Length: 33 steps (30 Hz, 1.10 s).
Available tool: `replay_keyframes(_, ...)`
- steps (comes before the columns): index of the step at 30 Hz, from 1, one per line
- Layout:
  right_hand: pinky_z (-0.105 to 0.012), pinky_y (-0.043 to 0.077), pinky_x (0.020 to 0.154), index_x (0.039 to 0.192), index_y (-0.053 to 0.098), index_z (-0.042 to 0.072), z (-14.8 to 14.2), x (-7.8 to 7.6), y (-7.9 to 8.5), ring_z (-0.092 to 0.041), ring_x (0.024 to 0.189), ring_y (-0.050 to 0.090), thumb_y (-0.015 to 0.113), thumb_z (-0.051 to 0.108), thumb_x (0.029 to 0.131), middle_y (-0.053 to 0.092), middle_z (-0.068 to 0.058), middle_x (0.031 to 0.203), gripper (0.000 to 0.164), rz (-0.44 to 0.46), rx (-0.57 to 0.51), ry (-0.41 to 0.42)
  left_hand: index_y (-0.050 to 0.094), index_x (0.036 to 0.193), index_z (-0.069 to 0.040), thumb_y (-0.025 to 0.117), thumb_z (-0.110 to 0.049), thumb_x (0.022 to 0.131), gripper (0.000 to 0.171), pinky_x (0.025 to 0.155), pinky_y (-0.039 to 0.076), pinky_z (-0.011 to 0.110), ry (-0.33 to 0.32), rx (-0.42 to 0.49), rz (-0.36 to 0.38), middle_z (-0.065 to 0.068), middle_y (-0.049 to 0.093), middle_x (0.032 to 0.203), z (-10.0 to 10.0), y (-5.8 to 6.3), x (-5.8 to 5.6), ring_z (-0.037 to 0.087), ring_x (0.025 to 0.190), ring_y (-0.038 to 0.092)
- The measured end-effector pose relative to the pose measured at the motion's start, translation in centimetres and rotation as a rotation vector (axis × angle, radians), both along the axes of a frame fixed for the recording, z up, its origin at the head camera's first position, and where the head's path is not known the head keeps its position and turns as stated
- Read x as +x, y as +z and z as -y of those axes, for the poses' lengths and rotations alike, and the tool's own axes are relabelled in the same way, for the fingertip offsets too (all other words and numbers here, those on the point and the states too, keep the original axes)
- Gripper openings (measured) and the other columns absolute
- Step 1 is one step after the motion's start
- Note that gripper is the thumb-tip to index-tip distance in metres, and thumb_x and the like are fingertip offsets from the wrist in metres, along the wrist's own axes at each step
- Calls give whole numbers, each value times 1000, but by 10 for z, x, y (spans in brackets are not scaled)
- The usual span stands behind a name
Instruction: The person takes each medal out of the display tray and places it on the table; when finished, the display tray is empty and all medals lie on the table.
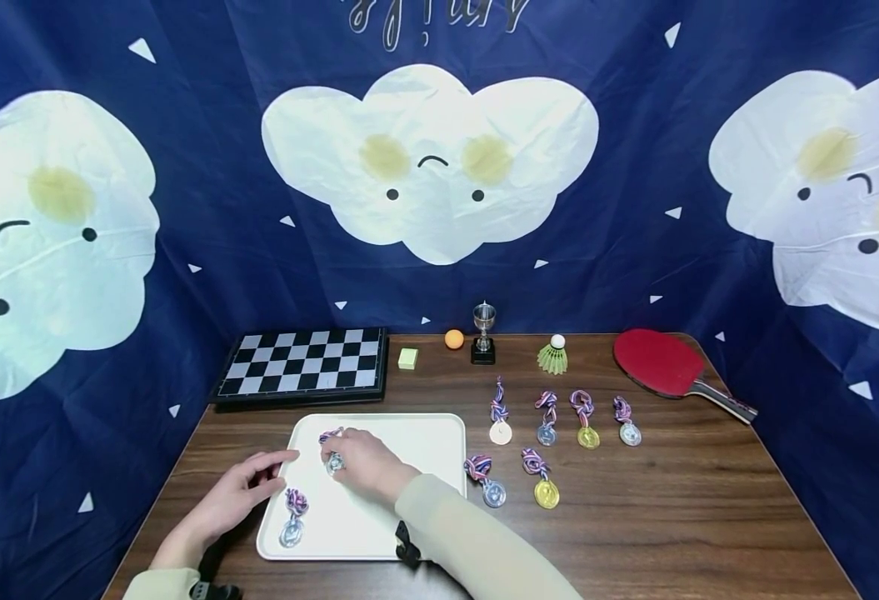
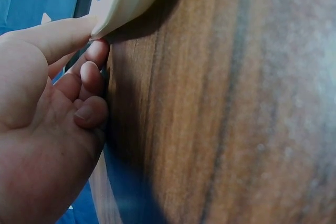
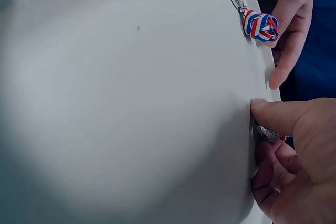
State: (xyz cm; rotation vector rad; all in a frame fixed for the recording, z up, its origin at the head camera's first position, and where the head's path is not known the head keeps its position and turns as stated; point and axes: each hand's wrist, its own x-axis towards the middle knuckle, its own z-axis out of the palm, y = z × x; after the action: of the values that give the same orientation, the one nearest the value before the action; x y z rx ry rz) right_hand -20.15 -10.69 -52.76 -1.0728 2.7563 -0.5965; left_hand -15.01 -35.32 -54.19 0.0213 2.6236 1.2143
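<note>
My right hand point(image 1: 364, 460) is over the left half of the white tray point(image 1: 409, 533), with thumb and fingers pinching a silver medal point(image 1: 336, 463). Its knotted striped ribbon point(image 1: 330, 435) shows beyond the fingers. The right wrist view has this silver medal point(image 3: 269, 132) partly hidden between thumb and fingers. Beside the tray's left edge, my left hand point(image 1: 232, 493) touches the rim with thumb and forefinger. The left wrist view shows the thumb point(image 2: 65, 34) against the rim and other fingers loosely bent. Another silver medal point(image 1: 292, 532) lies in the tray's front left corner.
Several medals with knotted ribbons, including a gold medal point(image 1: 546, 494), lie right of the tray. A chessboard point(image 1: 300, 364), sticky notes point(image 1: 407, 358), orange ball point(image 1: 454, 339), trophy point(image 1: 484, 333), shuttlecock point(image 1: 553, 357) and red paddle point(image 1: 656, 362) stand or lie along the back.
</note>
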Motion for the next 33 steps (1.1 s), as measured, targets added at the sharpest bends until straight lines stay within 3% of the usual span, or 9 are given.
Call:
replay_keyframes(6,-22,31,104,116,66,24,-7,-2,-2,-8,124,47,74,18,82,60,13,122,35,-31,-38,25,60,126,-28,65,-19,91,37,70,36,30,-1,5,-16,7,49,99,0,0,1,22,90,45)
replay_keyframes(13,-21,33,102,116,68,24,-24,-1,-1,-4,120,50,72,11,82,61,13,119,36,27,-85,55,60,128,-22,65,-19,91,37,68,36,29,-30,3,-57,7,48,99,0,-2,2,21,88,45)
replay_keyframes(18,-19,36,98,119,66,24,-47,2,3,0,113,52,68,6,85,61,14,117,39,41,-158,120,60,128,-25,64,-19,91,37,69,36,29,-19,-4,-43,7,48,100,0,-3,1,21,89,44)
replay_keyframes(25,-12,44,70,125,61,21,-95,9,15,3,78,55,70,7,83,59,10,119,45,131,-339,141,60,127,-27,65,-20,91,38,70,37,28,-19,-3,-35,7,48,101,0,-3,2,21,90,44)
replay_keyframes(33,-24,51,71,121,62,13,-174,11,27,-12,85,60,73,-2,79,63,-2,113,46,202,-575,90,59,127,-27,65,-19,91,38,69,37,28,-36,8,-65,6,49,100,0,-2,0,20,89,44)
